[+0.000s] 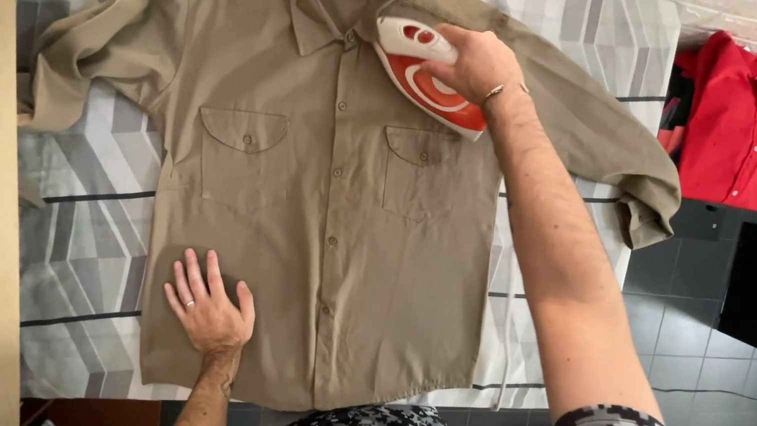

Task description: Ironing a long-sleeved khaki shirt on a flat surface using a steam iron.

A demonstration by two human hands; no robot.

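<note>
A khaki shirt [331, 195] lies buttoned and face up across the ironing board [81, 237], collar at the far edge. The right hand [476, 64] is closed around a red and white iron [421, 73] just beside the collar, above the breast pocket. The left hand [210, 306], fingers spread flat, presses the shirt near the near edge.

left hand [209, 310] flat, fingers spread, right hand [476, 64] gripping, arm outstretched

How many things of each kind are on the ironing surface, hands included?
Khaki shirt: 1
Red and white iron: 1
Hands: 2, left hand flat on the shirt, right hand gripping the iron
Total: 4
</note>
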